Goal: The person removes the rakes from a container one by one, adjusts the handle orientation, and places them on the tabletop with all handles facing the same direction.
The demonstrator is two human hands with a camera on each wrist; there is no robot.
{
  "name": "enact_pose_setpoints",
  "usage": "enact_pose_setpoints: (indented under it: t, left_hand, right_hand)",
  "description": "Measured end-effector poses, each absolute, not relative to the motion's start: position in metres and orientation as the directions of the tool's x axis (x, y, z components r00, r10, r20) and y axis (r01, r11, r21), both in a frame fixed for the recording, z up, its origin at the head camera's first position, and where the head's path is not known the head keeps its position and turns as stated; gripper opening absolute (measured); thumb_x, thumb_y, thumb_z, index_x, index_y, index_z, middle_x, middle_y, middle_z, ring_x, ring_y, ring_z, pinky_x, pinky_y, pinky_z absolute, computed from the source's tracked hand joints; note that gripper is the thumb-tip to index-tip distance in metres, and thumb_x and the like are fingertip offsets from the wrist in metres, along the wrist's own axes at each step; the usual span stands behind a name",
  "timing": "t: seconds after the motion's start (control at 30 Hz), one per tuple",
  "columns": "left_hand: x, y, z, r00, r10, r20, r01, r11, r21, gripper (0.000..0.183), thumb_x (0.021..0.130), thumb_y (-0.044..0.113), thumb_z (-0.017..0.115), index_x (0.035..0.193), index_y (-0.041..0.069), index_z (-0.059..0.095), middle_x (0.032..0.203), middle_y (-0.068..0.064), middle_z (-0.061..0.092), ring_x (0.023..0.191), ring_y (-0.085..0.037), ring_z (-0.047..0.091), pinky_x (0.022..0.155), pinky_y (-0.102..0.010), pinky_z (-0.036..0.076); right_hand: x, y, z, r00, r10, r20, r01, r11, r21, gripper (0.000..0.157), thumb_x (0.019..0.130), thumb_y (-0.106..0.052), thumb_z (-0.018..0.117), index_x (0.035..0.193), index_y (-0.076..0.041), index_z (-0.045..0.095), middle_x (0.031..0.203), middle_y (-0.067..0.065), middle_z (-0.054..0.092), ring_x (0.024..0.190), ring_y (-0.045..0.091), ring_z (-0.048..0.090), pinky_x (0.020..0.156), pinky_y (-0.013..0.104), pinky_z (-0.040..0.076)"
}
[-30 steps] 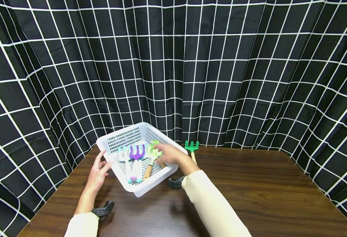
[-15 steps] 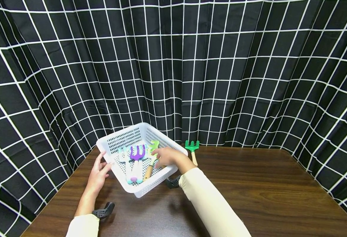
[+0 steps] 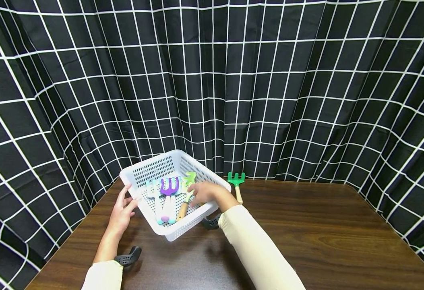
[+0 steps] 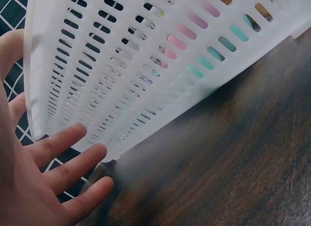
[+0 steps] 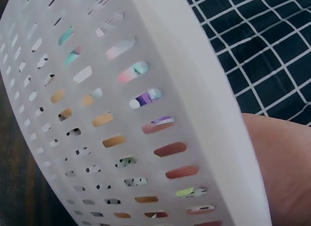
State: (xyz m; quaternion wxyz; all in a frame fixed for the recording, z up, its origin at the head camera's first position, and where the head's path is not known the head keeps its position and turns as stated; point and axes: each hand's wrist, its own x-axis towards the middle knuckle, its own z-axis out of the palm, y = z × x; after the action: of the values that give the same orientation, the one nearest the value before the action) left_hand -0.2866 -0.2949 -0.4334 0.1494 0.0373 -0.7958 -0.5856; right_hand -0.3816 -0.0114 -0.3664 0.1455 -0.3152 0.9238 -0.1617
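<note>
Dark-brown wood-grain tabletop [image 3: 324,225] runs from the near edge to the foot of a curtain, and two cream sleeves [image 3: 264,249] reach in over it, a black perforated wrist mount [image 3: 128,257] at the left cuff. The person's left hand [image 3: 120,213] is spread, fingers fairly straight, resting against the rim of a white slotted plastic basket [image 3: 183,225]. The right hand [image 3: 206,192] dips over the basket's right side, fingers bent down among the tools. Whether it has hold of anything I can't tell; the wall and the hand's own back hide the fingertips.

Working well in there, as I judge it, means taking one tool by its handle and raising it clear of its neighbours, since the prongs look ready to snag each other or the slots. Light steady pressure from the left fingers should stop the basket skating about.

As for the tools, they lie inside the basket, handles towards the person. Closest to the right fingers is a lime-green hand tool with a tan wooden handle [image 3: 183,210]. Beside it, a purple fork with a pale handle [image 3: 170,188] overlaps a light-blue tool [image 3: 177,186], and a pale-blue rake with a turquoise-tipped white handle [image 3: 158,207] lies leftmost.

Past the basket's right side, a bright-green rake with a wooden handle [image 3: 236,180] lies on the tabletop, near the black curtain with its white grid [image 3: 269,80].
</note>
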Motion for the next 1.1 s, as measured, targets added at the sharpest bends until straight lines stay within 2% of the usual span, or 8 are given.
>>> enact_pose_setpoints:
  t: [0.17, 0.37, 0.6, 0.83, 1.0, 1.1]
  left_hand:
    - [-0.2866, -0.2934, -0.4346, -0.954, -0.232, 0.191, 0.111, 0.317, 0.942, 0.069, 0.099, 0.025, 0.052, 0.157, 0.019, 0.015, 0.132, -0.028, 0.046, 0.121, -0.037, 0.046, 0.088, -0.047, 0.040]
    - [-0.2862, -0.2930, -0.4356, -0.955, -0.231, 0.185, 0.104, 0.323, 0.941, 0.068, 0.099, 0.023, 0.052, 0.156, 0.019, 0.015, 0.132, -0.028, 0.046, 0.121, -0.038, 0.046, 0.089, -0.049, 0.040]
    - [-0.2849, -0.2942, -0.4345, -0.950, -0.240, 0.202, 0.119, 0.322, 0.939, 0.067, 0.100, 0.025, 0.052, 0.156, 0.017, 0.017, 0.130, -0.029, 0.048, 0.117, -0.036, 0.047, 0.087, -0.048, 0.041]
    - [-0.2842, -0.2942, -0.4354, -0.953, -0.235, 0.190, 0.111, 0.312, 0.944, 0.068, 0.100, 0.025, 0.052, 0.156, 0.018, 0.015, 0.132, -0.029, 0.047, 0.119, -0.037, 0.047, 0.089, -0.050, 0.040]
    - [-0.2864, -0.2939, -0.4346, -0.954, -0.227, 0.198, 0.119, 0.320, 0.940, 0.068, 0.100, 0.027, 0.052, 0.157, 0.021, 0.015, 0.132, -0.028, 0.047, 0.120, -0.038, 0.047, 0.090, -0.051, 0.039]
    - [-0.2867, -0.2944, -0.4336, -0.952, -0.229, 0.202, 0.124, 0.317, 0.940, 0.068, 0.100, 0.026, 0.052, 0.157, 0.020, 0.015, 0.132, -0.028, 0.047, 0.120, -0.038, 0.047, 0.091, -0.053, 0.039]
  right_hand:
    - [-0.3821, -0.0118, -0.3679, -0.731, -0.647, -0.219, -0.567, 0.753, -0.333, 0.056, 0.081, -0.030, 0.076, 0.132, -0.012, 0.060, 0.109, 0.001, 0.067, 0.099, 0.013, 0.059, 0.091, 0.029, 0.042]
    - [-0.3821, -0.0127, -0.3717, -0.722, -0.652, -0.234, -0.584, 0.754, -0.301, 0.055, 0.081, -0.035, 0.075, 0.130, -0.013, 0.062, 0.121, 0.001, 0.063, 0.104, 0.013, 0.056, 0.093, 0.030, 0.040]
    - [-0.3841, -0.0164, -0.3704, -0.730, -0.666, -0.154, -0.600, 0.732, -0.323, 0.050, 0.081, -0.030, 0.076, 0.126, -0.010, 0.064, 0.103, 0.001, 0.070, 0.095, 0.013, 0.060, 0.091, 0.030, 0.043]
    - [-0.3841, -0.0171, -0.3717, -0.700, -0.659, -0.275, -0.591, 0.751, -0.296, 0.050, 0.081, -0.034, 0.074, 0.127, -0.017, 0.065, 0.127, 0.002, 0.060, 0.103, 0.013, 0.053, 0.088, 0.028, 0.041]
    - [-0.3848, -0.0157, -0.3723, -0.716, -0.652, -0.250, -0.589, 0.756, -0.286, 0.049, 0.081, -0.035, 0.073, 0.126, -0.017, 0.065, 0.128, 0.002, 0.060, 0.106, 0.014, 0.054, 0.091, 0.029, 0.041]
    - [-0.3856, -0.0159, -0.3713, -0.731, -0.656, -0.188, -0.591, 0.746, -0.307, 0.047, 0.082, -0.034, 0.073, 0.125, -0.015, 0.066, 0.121, 0.001, 0.064, 0.106, 0.015, 0.056, 0.093, 0.030, 0.041]
